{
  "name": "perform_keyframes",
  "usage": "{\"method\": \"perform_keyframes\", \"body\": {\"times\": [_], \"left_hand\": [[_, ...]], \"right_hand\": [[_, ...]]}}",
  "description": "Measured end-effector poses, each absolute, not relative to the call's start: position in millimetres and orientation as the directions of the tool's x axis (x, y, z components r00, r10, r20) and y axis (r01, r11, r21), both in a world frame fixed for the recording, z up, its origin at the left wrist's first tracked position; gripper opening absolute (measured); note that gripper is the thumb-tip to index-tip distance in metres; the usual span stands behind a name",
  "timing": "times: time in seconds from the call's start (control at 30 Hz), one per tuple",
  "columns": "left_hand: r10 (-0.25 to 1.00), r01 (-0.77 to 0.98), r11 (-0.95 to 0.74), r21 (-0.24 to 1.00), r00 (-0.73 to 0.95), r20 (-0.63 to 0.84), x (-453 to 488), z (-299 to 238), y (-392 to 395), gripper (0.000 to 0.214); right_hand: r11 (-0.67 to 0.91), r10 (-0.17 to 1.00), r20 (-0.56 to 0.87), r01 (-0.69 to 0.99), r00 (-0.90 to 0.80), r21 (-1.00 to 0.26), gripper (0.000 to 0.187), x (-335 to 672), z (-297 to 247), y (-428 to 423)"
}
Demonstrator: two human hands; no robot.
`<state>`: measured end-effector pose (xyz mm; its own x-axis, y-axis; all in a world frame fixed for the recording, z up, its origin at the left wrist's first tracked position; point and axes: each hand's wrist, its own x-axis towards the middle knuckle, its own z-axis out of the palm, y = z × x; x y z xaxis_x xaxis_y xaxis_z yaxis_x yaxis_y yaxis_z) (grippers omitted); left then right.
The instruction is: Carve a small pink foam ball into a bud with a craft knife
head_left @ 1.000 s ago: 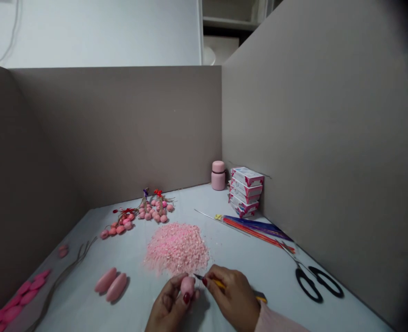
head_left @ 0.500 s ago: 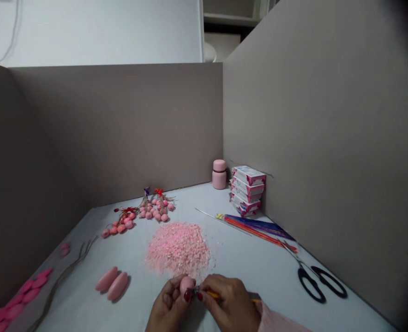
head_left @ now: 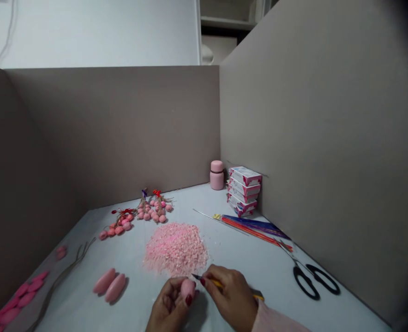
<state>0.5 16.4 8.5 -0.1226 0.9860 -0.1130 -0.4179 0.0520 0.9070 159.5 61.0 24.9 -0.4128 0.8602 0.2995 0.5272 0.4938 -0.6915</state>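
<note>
My left hand (head_left: 171, 304) is closed around a small rounded pink piece of soap (head_left: 188, 289), its thumb pressed on the near side. In my right hand (head_left: 230, 293) is a craft knife (head_left: 218, 283) with a yellow handle. Its dark pointed blade reaches left, just above the soap, and seems apart from it. Just beyond both hands lies a loose heap of pink soap shavings (head_left: 176, 249). Two smooth oval pink soap bars (head_left: 110, 286) rest side by side to the left of my left hand.
Scissors (head_left: 308, 276) lie at right, near red and blue ribbon strips (head_left: 255, 228). Stacked boxes (head_left: 243, 191) and a pink flask (head_left: 217, 175) stand in the back corner. Tied bunches of pink balls (head_left: 153, 210), twine (head_left: 60, 281) and flat pink pieces (head_left: 17, 302) are left. Grey partitions surround the table.
The knife blade has lifted away from the soap, my right hand shifting slightly up. The soap has turned in my left fingers. The whole view has shifted a little.
</note>
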Motion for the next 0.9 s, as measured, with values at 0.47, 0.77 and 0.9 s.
{"method": "perform_keyframes", "body": {"times": [0.47, 0.77, 0.9], "left_hand": [[0.972, -0.364, 0.068, 0.929, -0.186, -0.143, 0, 3, 19, 0.034], [0.984, -0.335, 0.079, 0.939, -0.127, -0.129, -3, 6, 19, 0.033], [0.986, -0.368, 0.076, 0.927, -0.110, -0.125, -3, 8, 18, 0.032]], "right_hand": [[0.613, 0.767, 0.380, 0.413, -0.517, -0.674, 0.016, 157, 23, 54], [0.594, 0.791, 0.359, 0.484, -0.495, -0.642, 0.019, 157, 24, 56], [0.500, 0.861, 0.313, 0.555, -0.400, -0.665, 0.023, 160, 26, 62]]}}
